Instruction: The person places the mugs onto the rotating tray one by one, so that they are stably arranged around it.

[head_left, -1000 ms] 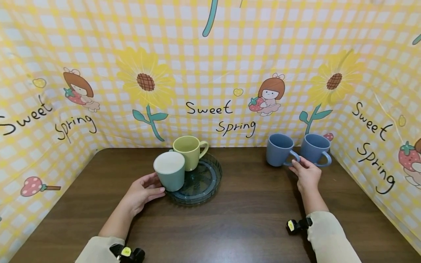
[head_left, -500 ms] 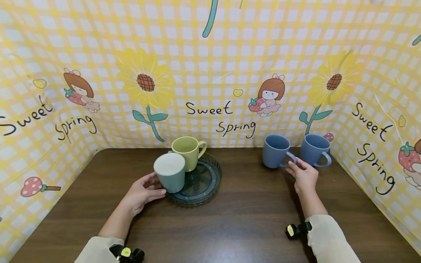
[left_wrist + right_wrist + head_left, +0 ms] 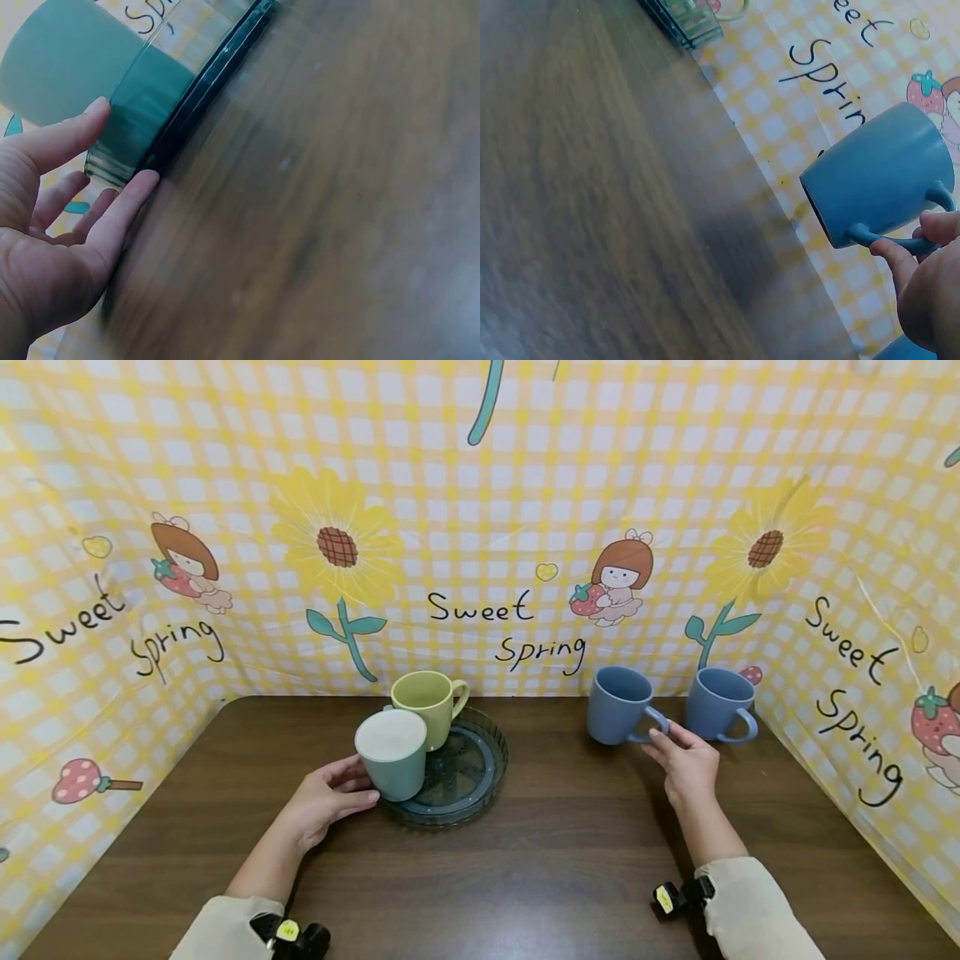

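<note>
My right hand (image 3: 688, 768) pinches the handle of a blue mug (image 3: 619, 708), which is upright toward the back right. In the right wrist view, thumb and fingers grip the handle of that mug (image 3: 885, 180), with its base against the cloth behind. A second blue mug (image 3: 718, 702) stands right of it. My left hand (image 3: 330, 797) rests with loosely extended fingers against the left edge of a dark clear round tray (image 3: 472, 785). On the tray stand a teal cup (image 3: 393, 764) with a pale top and a green mug (image 3: 423, 706) behind it. Left fingertips (image 3: 146, 180) touch the tray's lower edge.
A yellow checked cloth (image 3: 480, 527) with printed flowers and lettering hangs behind and at both sides of the brown wooden table (image 3: 525, 877). Bare tabletop lies between the tray and the held mug.
My right hand has moved left with the blue mug, widening the gap to the second blue mug. The left hand has stayed at the tray's edge.
</note>
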`<act>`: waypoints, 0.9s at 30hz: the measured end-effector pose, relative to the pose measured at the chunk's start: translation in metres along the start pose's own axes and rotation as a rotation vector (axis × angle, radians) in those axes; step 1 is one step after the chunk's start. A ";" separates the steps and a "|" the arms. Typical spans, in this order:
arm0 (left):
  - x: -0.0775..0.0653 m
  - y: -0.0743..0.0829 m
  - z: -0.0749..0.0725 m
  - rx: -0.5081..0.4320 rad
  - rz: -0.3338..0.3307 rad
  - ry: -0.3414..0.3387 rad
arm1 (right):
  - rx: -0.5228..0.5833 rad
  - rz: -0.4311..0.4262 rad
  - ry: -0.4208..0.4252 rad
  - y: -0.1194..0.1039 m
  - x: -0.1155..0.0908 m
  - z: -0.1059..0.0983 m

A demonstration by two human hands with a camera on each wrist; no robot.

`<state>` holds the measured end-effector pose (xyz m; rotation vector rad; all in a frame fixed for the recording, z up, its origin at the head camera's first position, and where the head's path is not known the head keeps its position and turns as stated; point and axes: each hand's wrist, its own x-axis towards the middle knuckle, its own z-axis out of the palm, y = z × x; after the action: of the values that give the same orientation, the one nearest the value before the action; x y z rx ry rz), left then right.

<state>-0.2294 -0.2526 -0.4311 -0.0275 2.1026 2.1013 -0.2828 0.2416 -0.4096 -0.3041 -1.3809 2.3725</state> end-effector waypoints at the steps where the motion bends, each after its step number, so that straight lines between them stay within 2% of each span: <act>1: 0.000 0.000 -0.001 0.011 0.003 0.006 | 0.002 0.001 -0.005 -0.001 -0.001 0.001; 5: 0.004 0.000 -0.005 0.006 0.015 0.009 | 0.033 0.004 -0.023 -0.003 -0.004 0.002; 9: 0.009 0.002 -0.011 -0.009 0.027 -0.026 | 0.059 0.015 -0.052 -0.005 -0.008 0.005; 13: 0.014 0.003 -0.019 0.052 0.038 -0.058 | 0.057 0.030 -0.077 -0.007 -0.013 0.008; 16: 0.019 0.004 -0.024 0.086 0.047 -0.103 | 0.065 0.040 -0.086 -0.007 -0.016 0.010; 21: 0.026 0.000 -0.028 0.070 0.056 -0.177 | 0.095 0.033 -0.124 -0.007 -0.021 0.012; 27: 0.029 -0.004 -0.028 0.045 0.045 -0.169 | 0.094 0.058 -0.177 -0.010 -0.028 0.015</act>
<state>-0.2600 -0.2775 -0.4386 0.1975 2.0683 2.0017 -0.2609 0.2218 -0.3938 -0.1114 -1.3470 2.5556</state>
